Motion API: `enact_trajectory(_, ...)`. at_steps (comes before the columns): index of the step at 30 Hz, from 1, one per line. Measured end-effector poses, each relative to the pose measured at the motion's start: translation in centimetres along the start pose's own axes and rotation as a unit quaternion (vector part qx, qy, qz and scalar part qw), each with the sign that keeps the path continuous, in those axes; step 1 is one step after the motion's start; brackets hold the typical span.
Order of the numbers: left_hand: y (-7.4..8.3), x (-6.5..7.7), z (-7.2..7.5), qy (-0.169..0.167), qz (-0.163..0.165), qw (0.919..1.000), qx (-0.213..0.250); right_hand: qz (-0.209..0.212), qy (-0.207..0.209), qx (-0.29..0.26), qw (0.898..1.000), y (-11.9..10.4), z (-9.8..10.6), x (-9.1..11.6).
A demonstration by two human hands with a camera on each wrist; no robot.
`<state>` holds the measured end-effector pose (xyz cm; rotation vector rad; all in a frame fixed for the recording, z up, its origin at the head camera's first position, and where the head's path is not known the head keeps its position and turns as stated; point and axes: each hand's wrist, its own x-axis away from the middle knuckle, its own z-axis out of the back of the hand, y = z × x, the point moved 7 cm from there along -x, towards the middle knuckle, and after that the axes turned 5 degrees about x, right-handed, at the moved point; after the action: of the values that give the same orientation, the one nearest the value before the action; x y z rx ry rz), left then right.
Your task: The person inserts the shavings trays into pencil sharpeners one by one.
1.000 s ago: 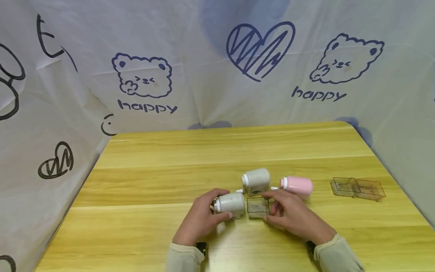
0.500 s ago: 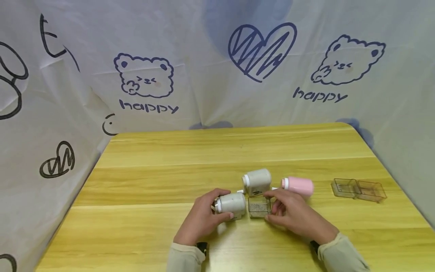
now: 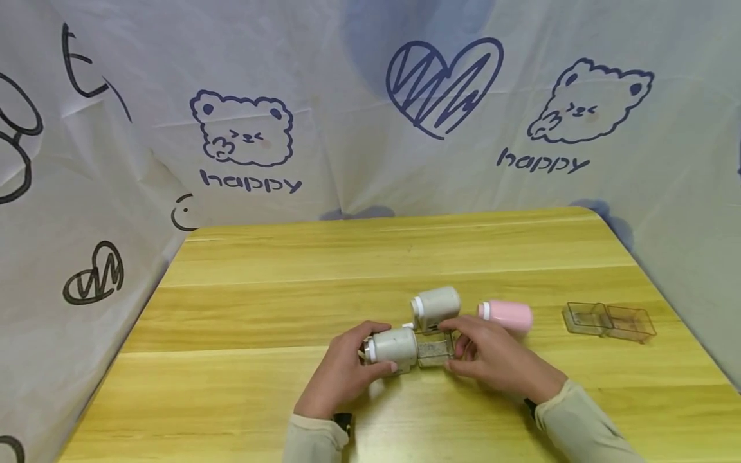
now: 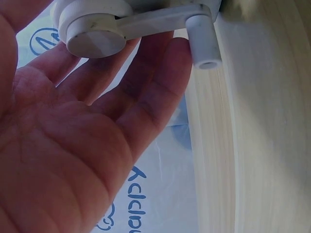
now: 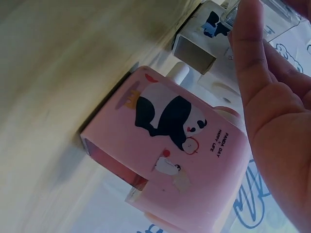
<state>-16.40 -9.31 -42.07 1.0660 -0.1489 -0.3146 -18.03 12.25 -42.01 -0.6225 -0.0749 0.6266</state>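
My left hand grips a greyish-white crank pencil sharpener lying on the table, thumb on the near side and fingers on the far side. In the left wrist view its crank handle sticks out past the fingertips. Between thumb and fingers, my right hand pinches a clear shavings drawer with grey dust in it, set right at the sharpener's right end. Just behind lies a second white sharpener. A pink sharpener is beyond the right hand; the right wrist view shows its panda print and open drawer slot.
Farther right on the wooden table sit two small see-through drawers side by side, one greyish and one reddish-brown. A white cloth with blue drawings hangs behind the table's back edge.
My right hand has moved left with the clear drawer, closing the gap to the white sharpener. The left hand and the sharpener in it have stayed put.
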Motion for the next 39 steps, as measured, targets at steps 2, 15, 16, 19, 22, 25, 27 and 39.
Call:
enact_trajectory(2, 0.0, 0.0, 0.0, -0.001, 0.001, 1.0000, 0.001, 0.001, -0.002, 0.002, 1.000, 0.1, 0.0, 0.0)
enact_trajectory(15, 0.1, 0.1, -0.1, -0.004, 0.004, 1.0000, 0.002, 0.014, -0.007, -0.009, 1.000, 0.2, -0.4, 0.0)
enact_trajectory(16, 0.1, 0.1, -0.1, -0.003, 0.003, 1.0000, 0.001, 0.017, -0.007, -0.008, 1.000, 0.2, -0.4, 0.0)
enact_trajectory(19, 0.2, 0.0, -0.1, -0.004, 0.000, 1.0000, -0.001, 0.022, -0.007, -0.003, 1.000, 0.2, -0.5, -0.1)
enact_trajectory(22, 0.1, 0.0, -0.1, -0.004, 0.000, 1.0000, 0.001, 0.015, -0.012, 0.004, 1.000, 0.3, -0.6, -0.2)
enact_trajectory(25, 0.1, 0.1, -0.1, -0.004, 0.000, 1.0000, 0.000, 0.012, -0.018, 0.011, 1.000, 0.3, -0.7, -0.3)
enact_trajectory(27, 0.0, 0.1, 0.0, -0.004, 0.000, 1.0000, -0.001, 0.011, -0.021, 0.014, 1.000, 0.2, -0.8, -0.4)
enact_trajectory(39, -0.1, 0.0, -0.1, -0.007, -0.004, 1.0000, -0.001, 0.014, -0.033, 0.013, 0.999, -0.3, -1.3, -0.9)
